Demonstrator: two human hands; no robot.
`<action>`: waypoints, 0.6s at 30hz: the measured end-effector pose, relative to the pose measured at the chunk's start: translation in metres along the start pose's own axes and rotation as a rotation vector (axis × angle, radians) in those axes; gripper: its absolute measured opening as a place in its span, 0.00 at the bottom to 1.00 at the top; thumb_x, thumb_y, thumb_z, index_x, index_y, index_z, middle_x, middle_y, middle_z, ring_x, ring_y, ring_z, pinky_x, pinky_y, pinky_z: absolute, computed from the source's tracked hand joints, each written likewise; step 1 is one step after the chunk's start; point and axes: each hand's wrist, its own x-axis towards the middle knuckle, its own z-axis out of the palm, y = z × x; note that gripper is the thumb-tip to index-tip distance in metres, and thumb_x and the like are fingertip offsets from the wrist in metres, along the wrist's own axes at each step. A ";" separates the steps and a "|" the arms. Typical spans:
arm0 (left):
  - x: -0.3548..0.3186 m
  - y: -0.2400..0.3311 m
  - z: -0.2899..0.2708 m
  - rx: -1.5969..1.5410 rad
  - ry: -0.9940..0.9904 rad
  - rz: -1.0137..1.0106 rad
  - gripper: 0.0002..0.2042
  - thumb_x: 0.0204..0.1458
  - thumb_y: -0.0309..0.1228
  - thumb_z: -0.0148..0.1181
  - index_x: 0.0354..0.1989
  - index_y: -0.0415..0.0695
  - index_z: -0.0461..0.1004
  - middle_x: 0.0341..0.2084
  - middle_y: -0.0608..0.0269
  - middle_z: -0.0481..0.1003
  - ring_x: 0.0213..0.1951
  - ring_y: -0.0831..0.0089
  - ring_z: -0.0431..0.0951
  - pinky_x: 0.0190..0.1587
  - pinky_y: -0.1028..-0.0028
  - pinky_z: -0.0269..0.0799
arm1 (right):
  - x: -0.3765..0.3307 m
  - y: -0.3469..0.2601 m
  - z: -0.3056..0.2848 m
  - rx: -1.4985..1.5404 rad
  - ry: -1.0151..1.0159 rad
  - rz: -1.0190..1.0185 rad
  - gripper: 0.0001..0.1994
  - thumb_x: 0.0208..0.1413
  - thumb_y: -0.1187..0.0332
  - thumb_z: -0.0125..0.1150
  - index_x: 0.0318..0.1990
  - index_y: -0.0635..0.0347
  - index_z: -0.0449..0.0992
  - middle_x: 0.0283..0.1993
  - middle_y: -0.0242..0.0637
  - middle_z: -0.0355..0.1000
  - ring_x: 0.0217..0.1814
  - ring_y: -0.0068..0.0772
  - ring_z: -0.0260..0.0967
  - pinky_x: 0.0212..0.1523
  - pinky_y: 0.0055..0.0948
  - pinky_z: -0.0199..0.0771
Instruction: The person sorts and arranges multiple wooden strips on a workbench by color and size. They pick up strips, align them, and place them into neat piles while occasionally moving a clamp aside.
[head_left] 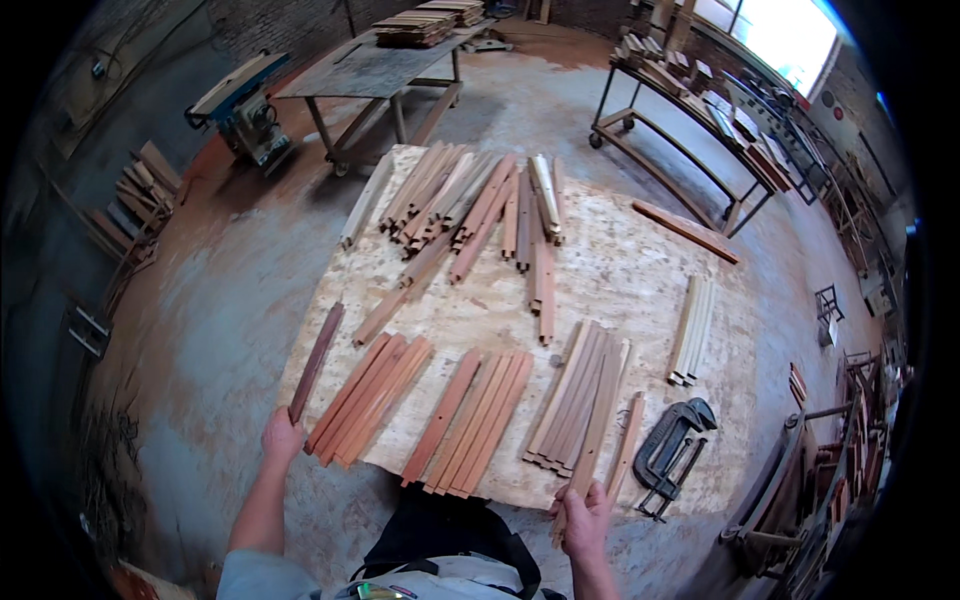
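My left hand [283,434] is closed round the near end of a dark reddish wooden strip [318,360] at the table's left edge. My right hand [583,515] grips the near end of a light brown wooden strip [600,420], which slants over a row of greyish-brown strips [568,405]. Between my hands lie a group of reddish strips [368,395] and a group of orange-brown strips [485,420]. Just right of my right hand is a single short strip [627,440]. Beside that rests a dark metal C-clamp [670,450].
A loose heap of mixed strips [470,210] covers the worktable's [620,260] far side. Pale strips [692,330] and one long brown piece [685,230] lie at right. Beyond stand a metal table [370,75], a machine [250,115] and a wheeled rack [690,110].
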 end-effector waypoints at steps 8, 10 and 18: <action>0.008 0.061 -0.032 0.029 0.119 0.239 0.16 0.52 0.31 0.58 0.47 0.37 0.73 0.43 0.43 0.75 0.48 0.47 0.75 0.52 0.54 0.70 | -0.017 -0.004 -0.003 -0.002 -0.019 -0.113 0.10 0.61 0.79 0.54 0.49 0.63 0.67 0.37 0.36 0.73 0.30 0.22 0.71 0.30 0.22 0.73; 0.019 0.105 -0.036 -0.082 0.128 0.392 0.17 0.52 0.33 0.58 0.47 0.35 0.74 0.43 0.42 0.75 0.48 0.46 0.75 0.52 0.55 0.70 | -0.016 0.005 -0.002 -0.017 -0.031 -0.073 0.11 0.61 0.79 0.53 0.50 0.63 0.68 0.36 0.35 0.74 0.30 0.21 0.71 0.29 0.21 0.73; 0.097 0.296 0.036 -0.288 0.038 0.737 0.20 0.51 0.37 0.59 0.49 0.35 0.73 0.48 0.41 0.74 0.53 0.49 0.74 0.57 0.56 0.69 | -0.019 0.033 0.020 0.023 0.025 0.241 0.10 0.68 0.67 0.46 0.48 0.63 0.68 0.33 0.40 0.73 0.25 0.29 0.71 0.27 0.28 0.76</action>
